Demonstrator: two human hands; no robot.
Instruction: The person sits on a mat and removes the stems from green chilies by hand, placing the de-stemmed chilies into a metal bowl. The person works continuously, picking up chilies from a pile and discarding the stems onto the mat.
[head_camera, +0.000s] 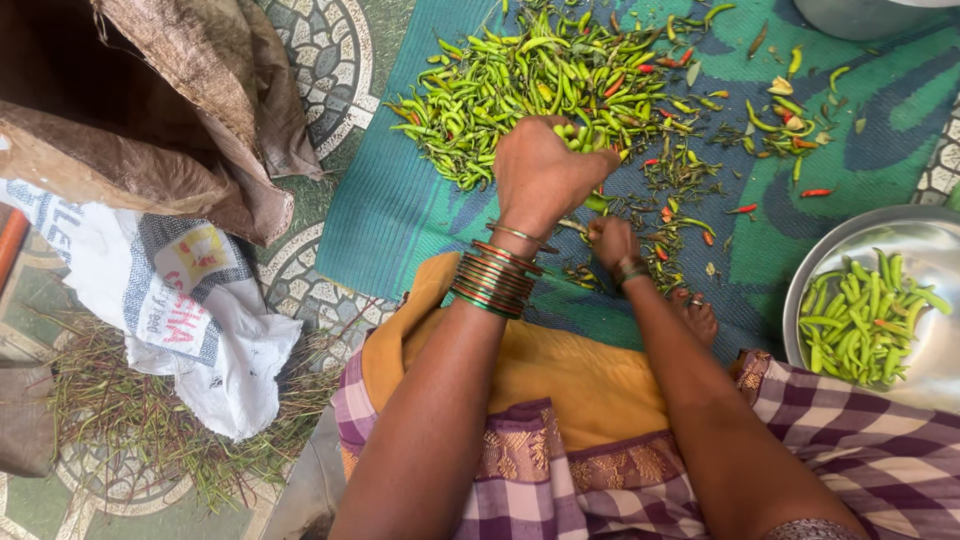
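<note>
Left hand (540, 175) is closed on a bunch of slim green chillies (578, 138) at the near edge of the loose green chilli pile (520, 80) on the teal woven mat (400, 210). Right hand (612, 242), just nearer the body, pinches 1 thin stem; chilli axes point away.

the left hand (540, 175) hides the chillies (585, 140) in its grip; the steel bowl (905, 235) runs off the right edge.

1. I see a tiled floor (330, 50) with round grey-and-white patterns.
2. A teal woven mat (400, 210) lies over it.
3. Brown sacks (180, 110) and a white bag (190, 310) sit left.
4. Even daylight.
</note>
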